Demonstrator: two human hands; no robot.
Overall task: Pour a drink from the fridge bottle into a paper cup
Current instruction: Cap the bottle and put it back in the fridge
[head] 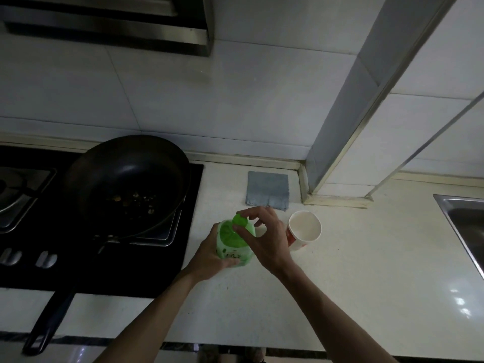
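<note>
A green plastic bottle (230,243) stands upright on the pale counter (366,284), seen from above. My left hand (209,260) wraps around its body from the left. My right hand (264,237) reaches over the top and pinches the green cap (239,220) between thumb and fingers; whether the cap is on the neck or lifted off it I cannot tell. Just right of the bottle stands an empty paper cup (305,229), white inside with red print on its side, upright and untouched.
A black frying pan (125,184) with food bits sits on the dark gas hob (31,231) at left, its handle pointing toward the front edge. A grey cloth (267,190) lies behind the cup. A steel sink (463,226) is at the far right.
</note>
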